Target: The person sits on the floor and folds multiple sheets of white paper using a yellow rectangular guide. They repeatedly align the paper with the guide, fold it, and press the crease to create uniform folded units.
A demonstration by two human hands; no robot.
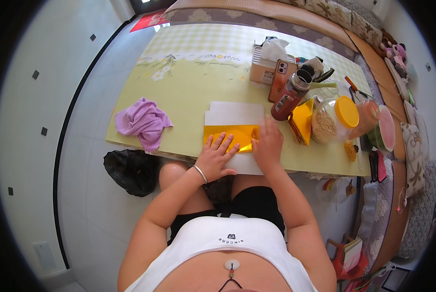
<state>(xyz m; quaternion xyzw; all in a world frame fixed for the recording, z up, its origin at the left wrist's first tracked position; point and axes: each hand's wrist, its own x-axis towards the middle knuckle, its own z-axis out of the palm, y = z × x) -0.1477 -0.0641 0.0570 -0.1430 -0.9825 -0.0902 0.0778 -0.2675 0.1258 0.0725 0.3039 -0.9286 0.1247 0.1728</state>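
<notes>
A shiny gold foil sheet lies over white paper at the table's near edge. My left hand lies flat on the foil and paper, with its fingers spread and a silver bangle at the wrist. At the foil's right edge is my right hand, its fingers stretched out and slightly blurred, with the thumb side against the foil. Neither hand grips anything that I can see. Folded gold foil pieces stand just to the right, beside a dark red bottle without a lid.
A purple cloth lies on the table's left. Behind the bottle are a phone and a tissue box. Jars, one with a yellow lid, and a cut watermelon crowd the right. A black bag rests below the table.
</notes>
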